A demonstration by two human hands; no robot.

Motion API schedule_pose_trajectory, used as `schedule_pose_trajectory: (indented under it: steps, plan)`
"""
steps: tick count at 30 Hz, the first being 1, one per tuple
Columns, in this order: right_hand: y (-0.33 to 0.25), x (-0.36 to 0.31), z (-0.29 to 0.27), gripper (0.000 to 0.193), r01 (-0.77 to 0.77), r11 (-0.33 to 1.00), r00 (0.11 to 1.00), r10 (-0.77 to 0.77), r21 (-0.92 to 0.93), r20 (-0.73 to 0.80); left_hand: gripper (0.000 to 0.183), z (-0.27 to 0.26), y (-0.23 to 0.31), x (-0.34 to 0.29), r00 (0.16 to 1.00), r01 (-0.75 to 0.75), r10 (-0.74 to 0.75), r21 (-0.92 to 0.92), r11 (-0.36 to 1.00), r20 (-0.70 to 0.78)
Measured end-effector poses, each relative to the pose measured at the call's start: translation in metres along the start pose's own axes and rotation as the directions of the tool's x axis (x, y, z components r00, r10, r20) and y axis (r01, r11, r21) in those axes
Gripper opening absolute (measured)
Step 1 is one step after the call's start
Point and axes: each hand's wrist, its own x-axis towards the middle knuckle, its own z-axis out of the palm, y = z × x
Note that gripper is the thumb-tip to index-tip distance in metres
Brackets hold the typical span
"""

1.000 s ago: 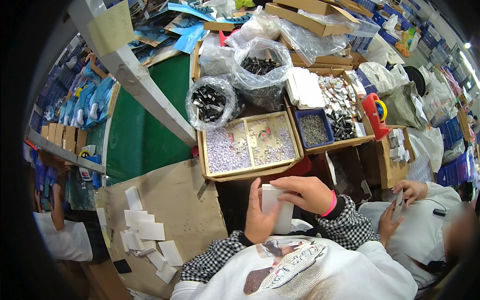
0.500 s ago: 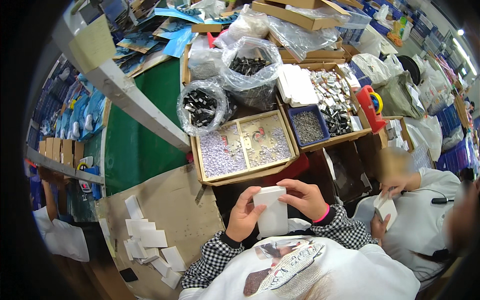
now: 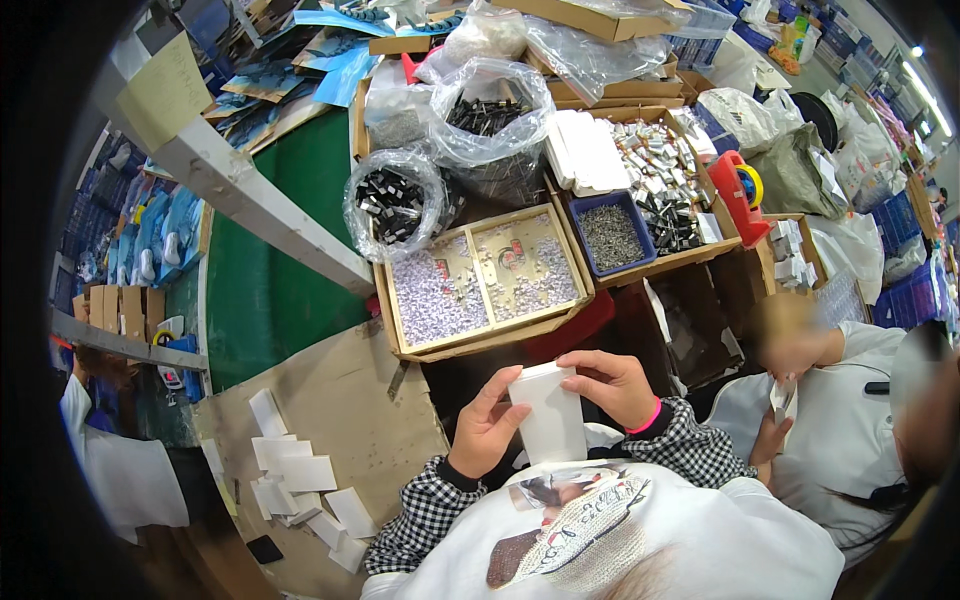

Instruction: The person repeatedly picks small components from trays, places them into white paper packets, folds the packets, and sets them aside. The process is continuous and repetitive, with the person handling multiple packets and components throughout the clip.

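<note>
Close to my chest I hold a plain white, flat rectangular piece (image 3: 553,420) upright; it looks like a plastic case or small box, though the exact kind does not show. My left hand (image 3: 485,425) grips its left edge, thumb on the front and index finger at the top corner. With thumb and forefinger my right hand (image 3: 618,388) pinches the top right corner. Just beyond my hands is a two-part wooden tray (image 3: 482,280) of tiny pale parts. Several similar white flat pieces (image 3: 305,473) lie in a loose pile to my left.
Clear bags (image 3: 398,205) of black parts stand behind the tray. To its right, a blue bin (image 3: 650,228) of small metal parts sits in a cardboard box (image 3: 690,258). A slanting grey metal post (image 3: 260,215) crosses the left. A co-worker (image 3: 850,430) sits close at my right.
The white piece has tipped a little, so more of its top edge shows, and both hands still hold it. The co-worker's hands have shifted with their white piece.
</note>
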Motion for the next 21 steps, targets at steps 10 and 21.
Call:
schedule_pose_trajectory:
  steps: [10,21]
  plan:
    - [0.003,-0.004,0.000,0.024,-0.031,0.999,0.998,0.029,0.042,0.057,0.033,0.001,-0.005,-0.004,0.999,0.024,-0.025,-0.024,0.999,-0.038]
    - [-0.007,0.010,0.010,0.019,0.103,0.982,0.995,-0.104,0.157,-0.001,0.024,0.020,0.008,0.012,0.982,-0.082,0.089,0.049,0.995,-0.167]
